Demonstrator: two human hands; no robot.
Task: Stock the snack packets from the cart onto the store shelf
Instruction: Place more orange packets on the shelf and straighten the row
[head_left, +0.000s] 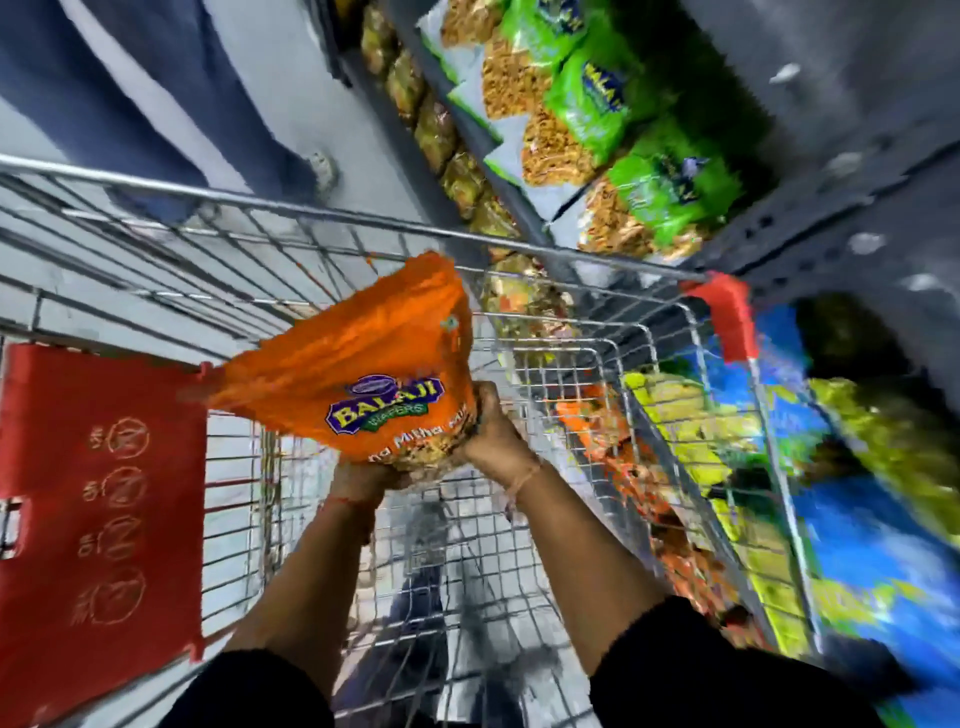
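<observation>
An orange snack packet (363, 364) with a "Balaji Wafers" logo hangs above the wire cart (519, 260), held at its lower edge by both hands. My left hand (363, 478) grips it from beneath, and my right hand (493, 431) clasps its lower right corner. The store shelf (519, 208) runs along the upper right, lined with green snack packets (597, 98) and clear packets of fried snacks. The cart's mesh floor below my hands shows no packets.
The cart's red child-seat flap (98, 499) stands at the left, a red corner guard (727, 317) at the right. Lower shelves at the right hold blue, yellow and orange packets (857, 493), blurred. Another person's blue trouser legs (156, 104) stand beyond the cart.
</observation>
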